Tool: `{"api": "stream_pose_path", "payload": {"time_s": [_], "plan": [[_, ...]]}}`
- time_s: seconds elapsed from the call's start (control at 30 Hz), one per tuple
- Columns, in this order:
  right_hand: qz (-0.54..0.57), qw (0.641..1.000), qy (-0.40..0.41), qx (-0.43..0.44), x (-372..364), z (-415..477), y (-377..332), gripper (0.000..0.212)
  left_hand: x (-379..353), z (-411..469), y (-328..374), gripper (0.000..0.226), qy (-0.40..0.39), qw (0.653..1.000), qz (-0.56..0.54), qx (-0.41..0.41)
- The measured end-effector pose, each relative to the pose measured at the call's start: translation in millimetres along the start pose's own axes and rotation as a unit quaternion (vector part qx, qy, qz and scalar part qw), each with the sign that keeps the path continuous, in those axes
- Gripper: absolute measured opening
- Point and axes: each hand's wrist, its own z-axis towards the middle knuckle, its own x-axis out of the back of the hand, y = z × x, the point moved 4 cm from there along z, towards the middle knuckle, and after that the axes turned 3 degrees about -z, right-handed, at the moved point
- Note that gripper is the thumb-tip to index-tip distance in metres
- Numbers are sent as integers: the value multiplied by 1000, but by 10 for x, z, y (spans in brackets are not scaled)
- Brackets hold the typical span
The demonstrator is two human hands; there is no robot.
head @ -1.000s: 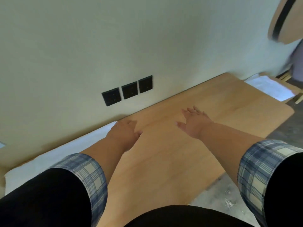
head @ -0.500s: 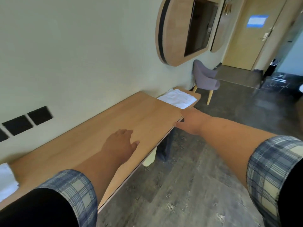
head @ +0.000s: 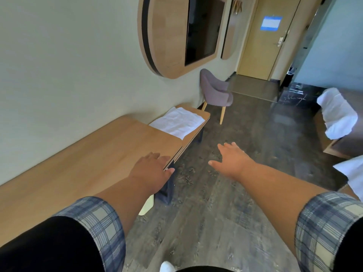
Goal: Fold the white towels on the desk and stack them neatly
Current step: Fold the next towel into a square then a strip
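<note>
Left hand point(head: 151, 170) flat, relaxed, at corner of long light-wood desk point(head: 88, 163). Right hand point(head: 232, 160) spread, empty, at its 3 o'clock. Flat white towel point(head: 177, 122) at 12 o'clock.

towel point(head: 177, 122) on desk's point(head: 82, 163) far end | chair point(head: 215, 91) beyond it | door point(head: 261, 40) behind chair

There are two hands, the left hand point(head: 151, 169) and the right hand point(head: 233, 160). One white towel point(head: 178, 122) is on one counter point(head: 88, 163). I count one purple chair point(head: 215, 91), one door point(head: 259, 46), and two other white cloths at the right side, the farther cloth point(head: 336, 114) and the nearer cloth point(head: 353, 173).
</note>
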Motion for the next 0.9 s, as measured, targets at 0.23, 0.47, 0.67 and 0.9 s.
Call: {"api": "stream_pose_path", "payload": {"time_s": [0.23,0.47,0.67,0.9], "plan": [[1,1000,3,-23,76,1339,518,86,-11,1714,60,62,-14,999,28,-30],[23,999,-22,-44,-73,2281,1219,84,-145,3051,149,68,-70,995,71,-15],[28,997,-51,-43,-174,3474,1755,82,-407,4119,225,69,-72,995,60,28],[-21,995,-31,92,207,5291,1963,80,-593,5112,249,66,-54,986,-6,160]]}}
